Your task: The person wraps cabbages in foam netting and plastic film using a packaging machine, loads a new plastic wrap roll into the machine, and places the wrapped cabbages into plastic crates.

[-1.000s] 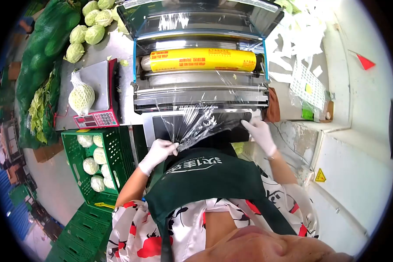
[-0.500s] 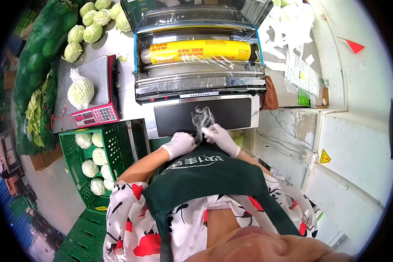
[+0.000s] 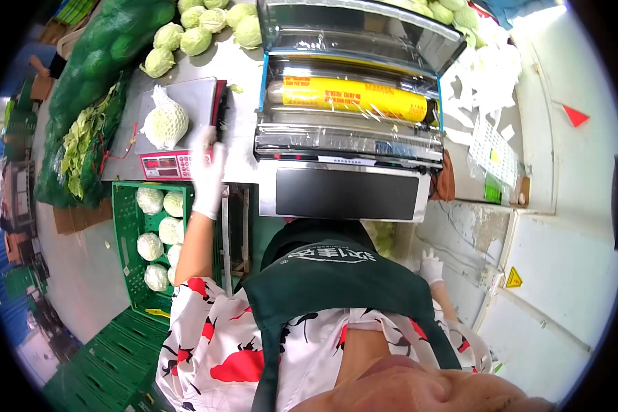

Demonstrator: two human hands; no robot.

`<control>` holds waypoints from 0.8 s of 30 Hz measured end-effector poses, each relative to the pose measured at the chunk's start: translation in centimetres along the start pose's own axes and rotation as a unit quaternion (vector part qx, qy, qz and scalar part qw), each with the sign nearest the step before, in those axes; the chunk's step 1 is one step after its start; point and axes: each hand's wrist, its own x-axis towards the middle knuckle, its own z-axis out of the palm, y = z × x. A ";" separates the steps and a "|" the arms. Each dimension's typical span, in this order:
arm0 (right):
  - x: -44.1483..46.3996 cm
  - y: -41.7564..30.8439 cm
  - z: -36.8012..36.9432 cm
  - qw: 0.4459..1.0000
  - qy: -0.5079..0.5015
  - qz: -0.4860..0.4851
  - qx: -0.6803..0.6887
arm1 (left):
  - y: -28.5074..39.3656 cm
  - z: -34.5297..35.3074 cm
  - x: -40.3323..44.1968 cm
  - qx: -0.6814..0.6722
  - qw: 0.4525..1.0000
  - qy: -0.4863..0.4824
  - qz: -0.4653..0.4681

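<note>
My left hand (image 3: pixel 208 175), in a white glove, reaches forward with its fingers stretched out over the right end of the red keypad of the scale (image 3: pixel 166 165). Whether the fingers touch the scale I cannot tell. On the scale's grey plate sits a cabbage (image 3: pixel 167 127) in a white foam net. My right hand (image 3: pixel 431 267), gloved too, hangs low at my right side beside the white wall, its fingers apart and nothing visible in it. Ahead of me stands the film wrapping machine (image 3: pixel 350 154), lid raised, with a yellow-printed film roll (image 3: pixel 353 96) and a black plate (image 3: pixel 347 193).
A green crate (image 3: pixel 132 226) of netted cabbages stands below the counter on the left. Bare cabbages (image 3: pixel 196 41) and a green mesh sack (image 3: pixel 82 89) lie behind the scale. White foam nets (image 3: pixel 491 82) lie to the machine's right.
My left hand has moved from the front of the apron to the scale. My right hand has dropped to my right side. The crumpled clear film is out of sight, and the view has shifted.
</note>
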 end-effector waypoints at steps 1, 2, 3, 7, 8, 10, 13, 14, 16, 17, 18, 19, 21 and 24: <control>0.9 -0.1 -0.7 0.999 0.038 -0.009 -0.015 | -3.2 -1.8 1.8 0.121 0.989 0.074 0.040; 0.7 -3.3 -5.7 0.996 0.063 -0.047 -0.040 | -4.1 -3.1 3.0 0.153 0.979 0.137 0.005; 1.6 -5.5 -9.5 0.986 0.134 -0.089 -0.046 | -5.2 -4.2 4.1 0.144 0.974 0.161 -0.060; 5.9 -15.5 -25.8 0.850 0.451 -0.238 0.134 | -9.2 -5.2 8.1 0.214 0.936 0.236 -0.149; 7.8 -17.4 -29.5 0.793 0.528 -0.278 0.120 | -10.8 -5.0 9.0 0.222 0.934 0.236 -0.154; 11.9 -20.5 -36.8 0.769 0.542 -0.314 0.129 | -15.4 -4.2 10.6 0.218 0.936 0.227 -0.158; 21.3 -24.4 -45.1 0.744 0.556 -0.356 0.108 | -12.9 -4.5 11.6 0.213 0.937 0.166 -0.222; 24.3 -25.7 -47.0 0.745 0.544 -0.367 0.122 | -12.2 -4.7 11.9 0.220 0.929 0.158 -0.253; 28.4 -27.7 -48.9 0.790 0.494 -0.360 0.053 | -12.7 -5.0 12.4 0.250 0.923 0.126 -0.266; 28.9 -28.8 -49.1 0.848 0.428 -0.313 -0.005 | -12.9 -5.3 12.4 0.262 0.922 0.114 -0.263; 29.5 -28.9 -49.3 0.849 0.421 -0.318 -0.040 | -12.5 -5.5 12.3 0.255 0.924 0.113 -0.262; 29.1 -29.3 -49.3 0.848 0.413 -0.323 -0.076 | -11.8 -5.5 12.1 0.249 0.925 0.112 -0.263; 26.2 -28.4 -48.3 0.861 0.389 -0.328 -0.015 | -11.4 -5.5 12.0 0.250 0.927 0.118 -0.255; 22.0 -26.0 -42.7 0.839 0.400 -0.368 -0.038 | -12.4 -5.0 11.6 0.244 0.932 0.138 -0.231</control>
